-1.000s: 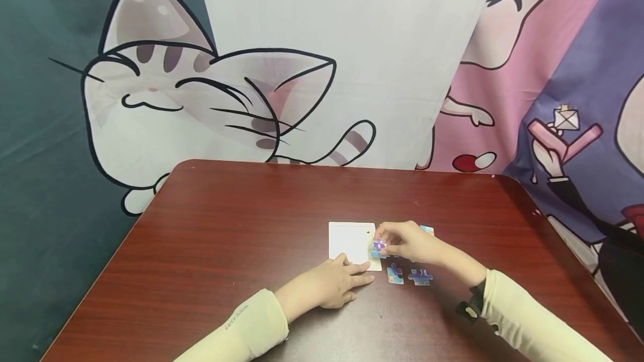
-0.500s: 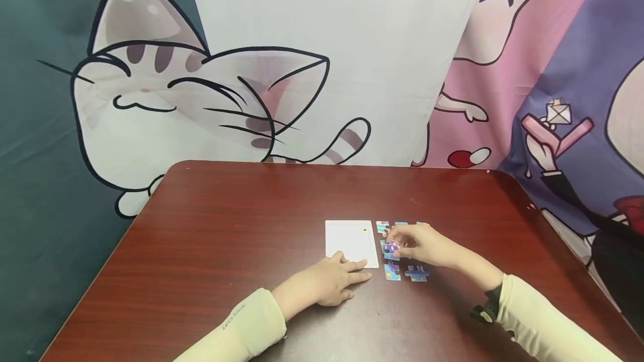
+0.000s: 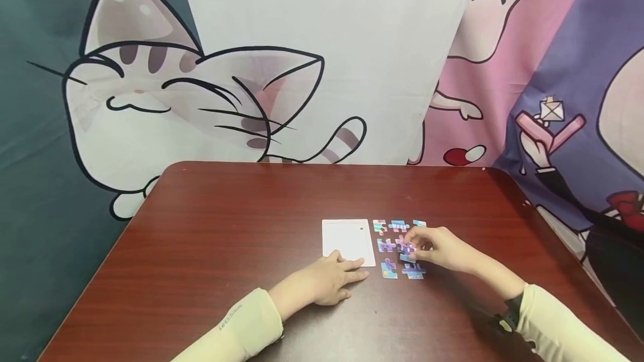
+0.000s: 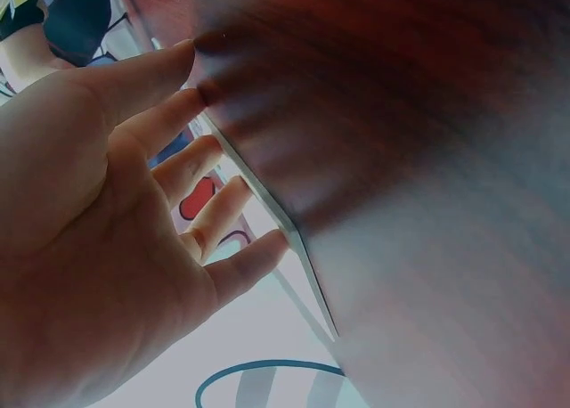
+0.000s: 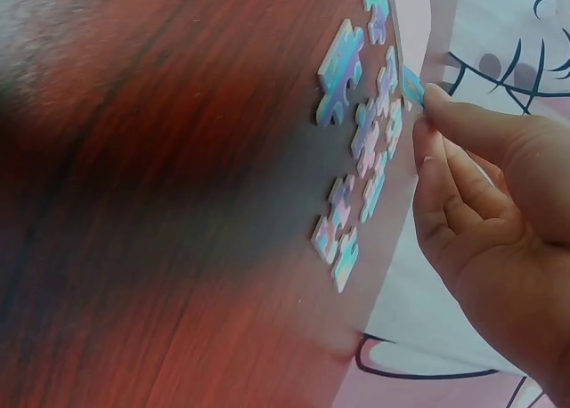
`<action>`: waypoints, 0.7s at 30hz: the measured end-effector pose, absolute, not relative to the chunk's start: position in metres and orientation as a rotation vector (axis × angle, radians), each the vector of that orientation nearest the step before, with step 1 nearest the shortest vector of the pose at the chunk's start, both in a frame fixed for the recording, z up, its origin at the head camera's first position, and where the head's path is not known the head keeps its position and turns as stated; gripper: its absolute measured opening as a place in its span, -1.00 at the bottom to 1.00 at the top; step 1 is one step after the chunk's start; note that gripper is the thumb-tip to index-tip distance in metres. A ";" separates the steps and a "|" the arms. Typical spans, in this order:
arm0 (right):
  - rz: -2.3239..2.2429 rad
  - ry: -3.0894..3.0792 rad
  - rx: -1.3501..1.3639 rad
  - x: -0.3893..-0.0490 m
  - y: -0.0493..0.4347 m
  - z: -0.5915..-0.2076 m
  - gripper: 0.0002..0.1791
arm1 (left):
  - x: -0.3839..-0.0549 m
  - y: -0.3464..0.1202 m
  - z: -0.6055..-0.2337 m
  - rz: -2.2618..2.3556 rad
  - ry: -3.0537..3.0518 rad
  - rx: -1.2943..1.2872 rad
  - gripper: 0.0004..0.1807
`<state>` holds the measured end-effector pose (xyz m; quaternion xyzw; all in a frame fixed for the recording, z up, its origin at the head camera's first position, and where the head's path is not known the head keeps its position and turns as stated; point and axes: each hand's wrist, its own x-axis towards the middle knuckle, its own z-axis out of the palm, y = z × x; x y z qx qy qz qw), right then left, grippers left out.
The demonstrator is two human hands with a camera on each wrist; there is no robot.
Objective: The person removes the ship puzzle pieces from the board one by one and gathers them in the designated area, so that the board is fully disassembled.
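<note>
Between thumb and fingertips my right hand (image 3: 439, 247) pinches a jigsaw piece (image 5: 412, 85), blue on the side that shows. It is above the middle of a group of loose pieces, overlapping a purple and pink piece (image 3: 404, 243) in the head view. My left hand (image 3: 329, 280) lies with spread fingers at the near edge of a thin white square board (image 3: 347, 238), some fingertips on it. In the left wrist view, fingers of the left hand (image 4: 134, 185) reach the board's edge (image 4: 289, 225).
Several loose jigsaw pieces lie in rough rows right of the board, among them a blue piece (image 3: 414, 271) at the near right and a blue and pink one (image 3: 399, 225) at the back. They all lie on the reddish-brown table (image 3: 241, 205). A cartoon cloth (image 3: 282, 10) hangs behind.
My right hand has moved right with the pinched piece, from the board's right edge to over the loose pieces. The left hand stays on the board, while the whole head view shifts slightly.
</note>
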<state>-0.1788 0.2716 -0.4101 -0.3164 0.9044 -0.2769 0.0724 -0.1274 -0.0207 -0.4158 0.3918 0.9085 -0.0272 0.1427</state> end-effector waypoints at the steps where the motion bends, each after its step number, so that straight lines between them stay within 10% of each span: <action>1: -0.834 2.716 -0.947 -0.178 0.273 -0.410 -0.69 | -0.127 -0.021 -0.415 -0.080 2.621 1.132 -0.44; 21: -0.856 2.719 -0.889 -0.167 0.305 -0.411 -0.74 | -0.127 -0.021 -0.414 -0.049 2.622 1.124 -0.43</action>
